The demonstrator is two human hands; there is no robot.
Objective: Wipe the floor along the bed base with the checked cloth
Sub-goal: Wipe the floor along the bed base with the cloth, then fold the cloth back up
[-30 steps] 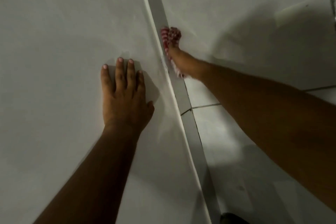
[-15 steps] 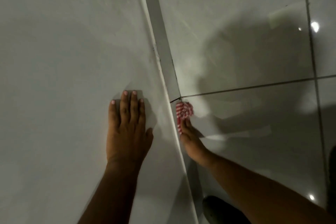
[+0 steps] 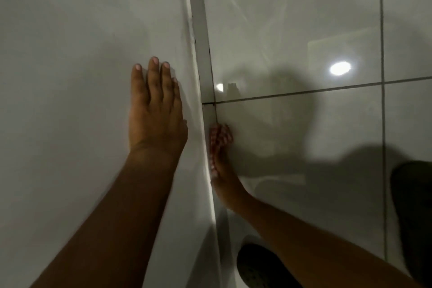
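Note:
The red-and-white checked cloth [image 3: 219, 138] is pressed on the glossy tiled floor [image 3: 292, 30], right against the grey strip [image 3: 202, 42] at the foot of the white bed base [image 3: 81, 77]. My right hand [image 3: 223, 177] is closed around the cloth, just below a tile joint; most of the cloth is hidden under the fingers. My left hand [image 3: 155, 110] lies flat on the bed base with fingers together, close to its right edge, holding nothing.
Dark grout lines cross the floor to the right. A dark shape, probably my knee or foot [image 3: 261, 266], sits at the bottom, and another dark shape [image 3: 413, 206] at the right edge. Lamp reflections glare on the tiles.
My right hand has dragged the cloth along the strip toward me, from far up past the tile joint to just below it. The left hand stays flat on the bed base.

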